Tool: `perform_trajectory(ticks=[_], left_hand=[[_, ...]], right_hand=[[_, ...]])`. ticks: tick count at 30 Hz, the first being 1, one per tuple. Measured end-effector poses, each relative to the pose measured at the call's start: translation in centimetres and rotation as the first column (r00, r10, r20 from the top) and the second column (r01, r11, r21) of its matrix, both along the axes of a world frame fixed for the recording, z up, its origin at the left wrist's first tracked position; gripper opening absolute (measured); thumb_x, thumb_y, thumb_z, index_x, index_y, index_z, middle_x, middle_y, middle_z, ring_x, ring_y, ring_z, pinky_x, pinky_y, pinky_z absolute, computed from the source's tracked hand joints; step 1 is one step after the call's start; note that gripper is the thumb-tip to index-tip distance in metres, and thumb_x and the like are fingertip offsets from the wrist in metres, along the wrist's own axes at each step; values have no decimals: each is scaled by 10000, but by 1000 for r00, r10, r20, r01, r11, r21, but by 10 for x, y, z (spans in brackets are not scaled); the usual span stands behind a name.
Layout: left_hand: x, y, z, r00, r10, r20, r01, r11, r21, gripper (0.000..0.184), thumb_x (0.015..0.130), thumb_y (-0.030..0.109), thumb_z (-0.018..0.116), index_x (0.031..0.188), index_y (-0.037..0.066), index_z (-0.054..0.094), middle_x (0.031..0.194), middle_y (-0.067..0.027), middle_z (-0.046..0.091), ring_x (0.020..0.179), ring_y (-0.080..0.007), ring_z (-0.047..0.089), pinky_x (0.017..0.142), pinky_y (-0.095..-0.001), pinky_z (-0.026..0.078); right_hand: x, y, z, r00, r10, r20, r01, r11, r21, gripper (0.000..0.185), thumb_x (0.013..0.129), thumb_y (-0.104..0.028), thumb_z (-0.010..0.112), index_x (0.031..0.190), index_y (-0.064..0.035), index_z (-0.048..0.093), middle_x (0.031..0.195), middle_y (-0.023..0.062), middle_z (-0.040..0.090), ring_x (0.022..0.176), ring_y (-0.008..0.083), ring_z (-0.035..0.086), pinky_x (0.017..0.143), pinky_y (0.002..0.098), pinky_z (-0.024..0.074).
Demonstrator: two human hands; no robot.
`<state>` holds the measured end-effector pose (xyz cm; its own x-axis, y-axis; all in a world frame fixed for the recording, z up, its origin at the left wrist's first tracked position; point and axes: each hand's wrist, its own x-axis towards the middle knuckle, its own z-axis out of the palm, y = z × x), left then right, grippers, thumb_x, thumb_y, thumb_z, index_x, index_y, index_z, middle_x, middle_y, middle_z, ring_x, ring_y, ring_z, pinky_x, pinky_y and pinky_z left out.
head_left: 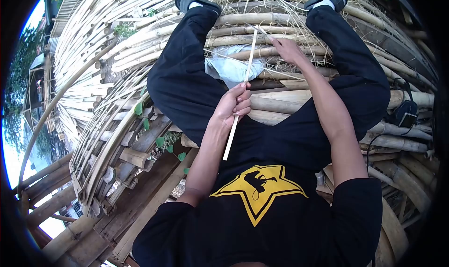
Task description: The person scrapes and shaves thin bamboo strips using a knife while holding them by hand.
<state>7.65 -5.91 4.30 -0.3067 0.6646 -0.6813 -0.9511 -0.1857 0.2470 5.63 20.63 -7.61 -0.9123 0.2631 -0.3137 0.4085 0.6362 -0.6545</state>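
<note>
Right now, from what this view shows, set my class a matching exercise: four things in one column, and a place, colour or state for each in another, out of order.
1. Left hand
2. Right hand
3. Star
4. Crumpled sheet

A. Between the legs
B. Gripping the pale strip
C. Yellow, on the black shirt
D. Holding a thin tool near the strip's far end

Pairs: 1-B, 2-D, 3-C, 4-A

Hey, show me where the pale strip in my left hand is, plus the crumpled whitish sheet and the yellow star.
Pale strip [251, 56]: head view, stretch beyond the left hand [236, 103].
Whitish sheet [230, 65]: head view, crumpled middle.
Yellow star [262, 200]: head view, central part.
</note>
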Motion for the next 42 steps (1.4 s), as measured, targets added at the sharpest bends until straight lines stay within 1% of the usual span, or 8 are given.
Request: perform_trajectory(ticks=[12,14,28,30,32,33,34,42], left_hand=[[7,-15,26,996,77,44,-80,993,82,150,1023,155,346,972,49,439,554,54,276,332,-15,194,276,-173,193],[21,-21,28,996,62,58,-66,996,63,152,1024,154,338,970,54,439,554,55,274,331,-15,195,275,-173,195],[30,-32,47,1000,17,-1,-17,999,40,156,1021,175,361,966,76,469,570,57,285,358,-11,191,293,-173,179],[28,-38,38,999,38,-26,-37,999,16,156,1019,176,362,972,78,475,576,54,294,362,-16,198,298,-172,190],[28,-35,32,998,34,-46,-34,999,-2,159,1020,179,361,973,78,475,578,52,295,363,-17,201,300,-172,193],[28,-33,29,997,27,-66,-29,999,-25,161,1021,181,360,974,78,474,579,50,296,365,-17,204,302,-172,197],[27,-29,31,996,15,-84,-16,1000,-3,153,1020,184,365,986,76,468,582,40,317,364,-24,229,315,-183,221],[24,7,17,942,-203,-267,186,979,-87,239,1022,260,360,1032,45,464,673,-39,499,446,-118,486,469,-263,470]], right_hand=[[10,-20,14,922,317,-224,-333,942,-37,525,957,-469,387,858,-21,643,787,236,623,796,426,586,735,488,448],[11,0,5,971,236,48,-239,969,71,469,954,-425,411,909,-25,652,824,213,639,835,402,601,737,457,451],[10,57,-54,942,-245,229,175,941,289,756,915,-642,279,975,2,670,1056,303,609,1066,454,548,941,479,397],[3,52,-44,967,-252,42,238,948,212,726,909,-645,353,904,21,643,806,229,650,755,357,641,701,442,492],[-7,21,-3,900,-352,259,432,803,-410,643,878,-644,466,811,-16,592,554,46,513,452,161,510,433,319,402],[-7,-1,20,891,-371,261,450,650,-612,566,852,-616,560,769,-56,525,506,-71,307,371,37,270,358,235,211],[-10,-10,28,910,-289,297,413,592,-692,562,861,-586,569,836,-25,552,504,-61,320,375,48,278,369,248,207],[-13,-35,50,917,-346,200,377,583,-719,259,891,-282,634,790,-52,570,526,-84,353,387,26,286,360,221,212]])
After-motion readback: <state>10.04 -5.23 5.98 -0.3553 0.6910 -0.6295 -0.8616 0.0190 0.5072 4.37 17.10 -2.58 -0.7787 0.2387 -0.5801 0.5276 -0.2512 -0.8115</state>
